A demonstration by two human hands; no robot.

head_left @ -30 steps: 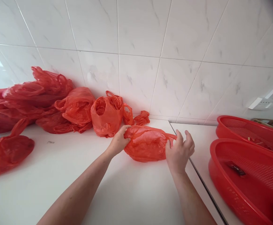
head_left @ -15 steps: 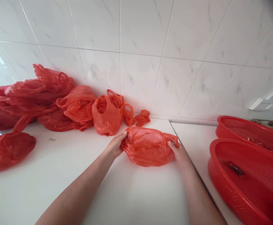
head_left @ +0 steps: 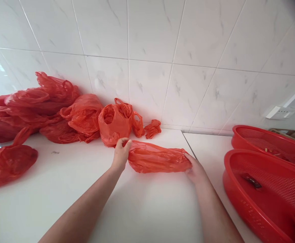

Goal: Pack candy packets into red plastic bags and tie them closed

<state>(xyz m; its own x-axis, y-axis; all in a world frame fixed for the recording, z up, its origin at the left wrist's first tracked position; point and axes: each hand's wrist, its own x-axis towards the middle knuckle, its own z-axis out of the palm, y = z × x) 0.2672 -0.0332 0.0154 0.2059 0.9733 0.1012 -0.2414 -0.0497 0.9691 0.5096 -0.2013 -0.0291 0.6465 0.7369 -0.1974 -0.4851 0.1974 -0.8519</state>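
A red plastic bag lies stretched out flat and narrow on the white counter. My left hand grips its left end, fingers curled over the plastic. My right hand holds its right end, with the fingers partly tucked under the bag. Both forearms reach in from the bottom of the view.
Several crumpled red plastic bags are piled along the tiled wall at the left. One more bag lies at the far left. Two red perforated baskets stand at the right. A wall socket sits above them.
The bag was a puffy lump between my hands. It is now pulled longer and flatter, with my left hand shifted a little left and my right hand closed on the right end.
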